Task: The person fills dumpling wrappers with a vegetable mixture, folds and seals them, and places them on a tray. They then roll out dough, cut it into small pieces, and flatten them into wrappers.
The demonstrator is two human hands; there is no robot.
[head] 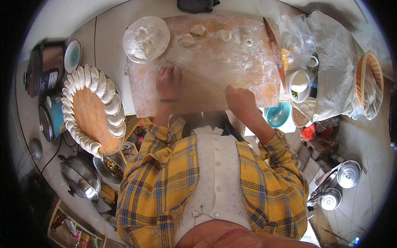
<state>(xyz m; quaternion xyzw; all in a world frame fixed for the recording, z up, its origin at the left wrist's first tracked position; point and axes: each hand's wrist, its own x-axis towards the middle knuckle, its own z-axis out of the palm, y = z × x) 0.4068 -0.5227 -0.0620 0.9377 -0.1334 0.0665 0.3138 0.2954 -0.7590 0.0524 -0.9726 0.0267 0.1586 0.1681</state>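
Observation:
My right hand (242, 100) grips the near end of a long thin tool (201, 77), probably a knife, which slants across the floured wooden board (198, 99). Its far end reaches past the fingers of my left hand (169, 80). That hand is blurred by motion, fingers bent over the board's left part; whether anything lies under them I cannot tell. Behind the tool several small cut dough pieces, among them one dough piece (198, 29), are scattered on the board. A plate of flour (146, 38) rests on the back left corner. Along the right edge lies a tapered wooden rolling pin (274, 49).
At left, a round wooden board (93, 119) carries a ring of overlapping dumplings (102, 85). Below it are a bowl of chopped filling (113, 167) and a lidded metal pot (80, 176). A plastic tub (299, 86) and a turquoise basin (278, 114) stand at right.

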